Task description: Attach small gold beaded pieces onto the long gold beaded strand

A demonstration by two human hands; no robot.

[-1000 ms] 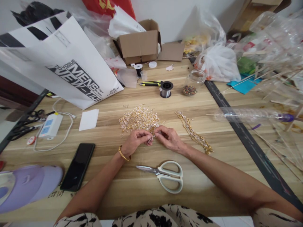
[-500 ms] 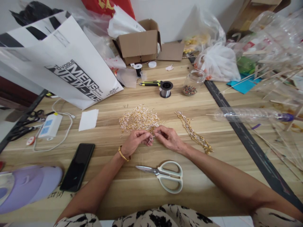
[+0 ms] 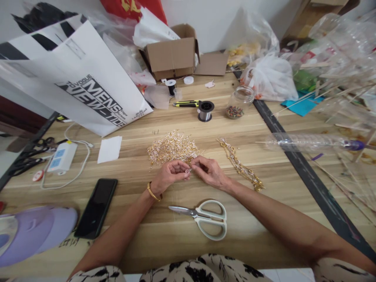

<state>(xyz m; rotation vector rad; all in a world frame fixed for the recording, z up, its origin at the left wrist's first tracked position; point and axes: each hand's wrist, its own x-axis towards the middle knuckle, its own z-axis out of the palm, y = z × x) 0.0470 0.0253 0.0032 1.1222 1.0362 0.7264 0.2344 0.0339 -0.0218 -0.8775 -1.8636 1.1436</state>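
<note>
Between my two hands, just in front of a heap of small gold and pinkish beaded pieces (image 3: 173, 147), is a tiny metal ring (image 3: 187, 171). My left hand (image 3: 169, 175), with a gold bracelet at the wrist, has its thumb and fingertips closed at that ring. Thumb and forefinger of my right hand (image 3: 210, 171) pinch a small part beside the ring, too tiny to make out. To the right of my right hand lies a bundle of gold chains (image 3: 241, 166). Scissors with pale handles (image 3: 210, 219) rest below both hands.
A black phone (image 3: 96, 207) and a white power strip (image 3: 62, 156) lie at left. Behind the heap are a wire spool (image 3: 206, 111), a yellow-black cutter (image 3: 186, 103) and a jar of beads (image 3: 239, 102). A large white paper bag (image 3: 88, 78) stands back left.
The fingers of my left hand have shifted and opened out slightly, with the thumb lower by the ring. My right hand stays nearly where it was.
</note>
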